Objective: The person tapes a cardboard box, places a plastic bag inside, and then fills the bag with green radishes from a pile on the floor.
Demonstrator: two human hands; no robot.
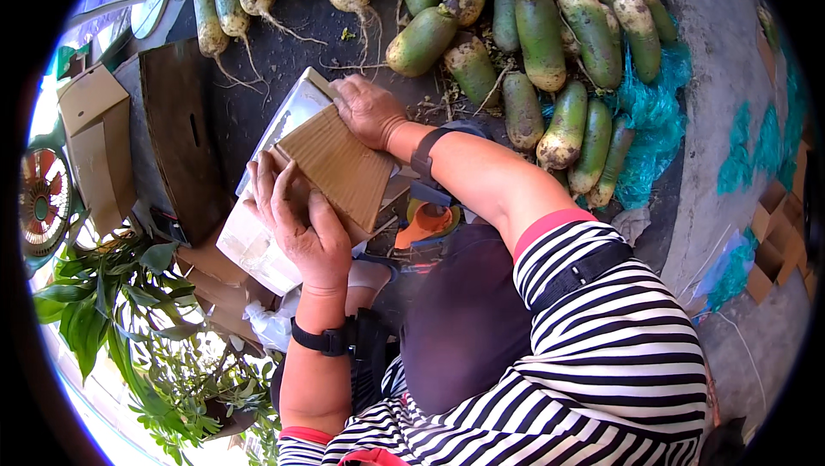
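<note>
A white-and-brown cardboard box (251,241) with a ribbed flap (339,164) lies before the person (614,337), near long green radishes (540,41). Left hand (302,232): half-open, fingers spread against the box; right hand (369,112): bent at its far edge, grip unclear.

Grey floor (718,62) ran down the right side, looked like concrete; cardboard pieces (778,243) and teal plastic scraps (736,157) lay there. Dark ground surface (239,127) upper middle. Round fan (43,200), reddish blades, stood far left above leafy green plants (84,328). Bright light washed out the left edge.
</note>
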